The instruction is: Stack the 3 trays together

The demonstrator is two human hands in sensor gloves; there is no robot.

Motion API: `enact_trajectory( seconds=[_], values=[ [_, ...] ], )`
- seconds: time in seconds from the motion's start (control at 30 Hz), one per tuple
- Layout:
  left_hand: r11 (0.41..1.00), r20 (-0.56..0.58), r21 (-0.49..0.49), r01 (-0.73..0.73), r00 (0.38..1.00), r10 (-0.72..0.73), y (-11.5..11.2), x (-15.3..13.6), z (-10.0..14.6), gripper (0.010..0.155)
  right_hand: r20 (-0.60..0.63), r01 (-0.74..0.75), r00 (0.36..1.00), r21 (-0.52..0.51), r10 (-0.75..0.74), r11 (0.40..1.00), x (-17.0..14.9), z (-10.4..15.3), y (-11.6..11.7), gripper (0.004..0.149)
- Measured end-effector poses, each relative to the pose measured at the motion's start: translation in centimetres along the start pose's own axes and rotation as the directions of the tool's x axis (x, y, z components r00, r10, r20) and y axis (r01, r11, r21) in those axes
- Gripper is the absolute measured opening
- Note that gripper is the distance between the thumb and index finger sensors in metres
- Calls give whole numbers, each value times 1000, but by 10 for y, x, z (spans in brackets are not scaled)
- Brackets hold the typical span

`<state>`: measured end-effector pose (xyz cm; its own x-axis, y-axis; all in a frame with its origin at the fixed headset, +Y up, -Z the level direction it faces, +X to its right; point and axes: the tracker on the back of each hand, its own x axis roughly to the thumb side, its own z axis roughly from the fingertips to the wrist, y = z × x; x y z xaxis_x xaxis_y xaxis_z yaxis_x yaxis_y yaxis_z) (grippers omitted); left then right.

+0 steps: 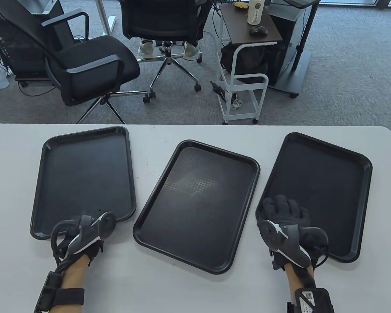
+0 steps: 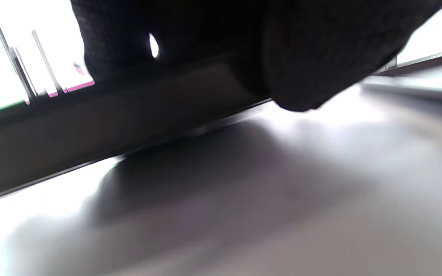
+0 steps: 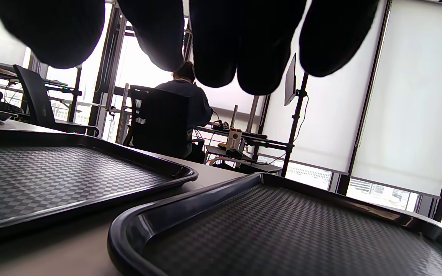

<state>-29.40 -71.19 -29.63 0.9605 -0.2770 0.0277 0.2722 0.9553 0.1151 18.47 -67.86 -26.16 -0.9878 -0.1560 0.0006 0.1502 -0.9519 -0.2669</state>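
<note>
Three black trays lay flat on the white worktop (image 1: 169, 293), side by side, none touching. L hand (image 1: 84, 233) was at the near edge of the left tray (image 1: 84, 176); L wrist view showed gloved fingers (image 2: 320, 57) at its rim, but whether the grip had closed couldn't be told. Middle tray (image 1: 198, 205) sat angled btwn. R hand (image 1: 285, 225) hovered over the near-left corner of the right tray (image 1: 329, 182), fingers (image 3: 213, 46) spread, grip wide, holding nothing.

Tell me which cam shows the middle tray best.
Table view: the whole middle tray is visible, angled, lying apart from its neighbours. The right wrist view shows only part of it at a grazing angle, beside the right tray. The left wrist view is too blurred to identify it.
</note>
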Motion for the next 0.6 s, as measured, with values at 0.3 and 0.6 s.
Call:
enact_trajectory(
  seconds=[0.3,0.6],
  values=[
    [955,10,295,-15,1000,13,44,10,15,37,-6,3,1000,-4,-3,1000,-2,0,-1,65],
    [876,78,465,-127,992,102,77,17,33,37,-11,3,1000,-14,-3,1000,-4,-1,-1,65]
  ],
)
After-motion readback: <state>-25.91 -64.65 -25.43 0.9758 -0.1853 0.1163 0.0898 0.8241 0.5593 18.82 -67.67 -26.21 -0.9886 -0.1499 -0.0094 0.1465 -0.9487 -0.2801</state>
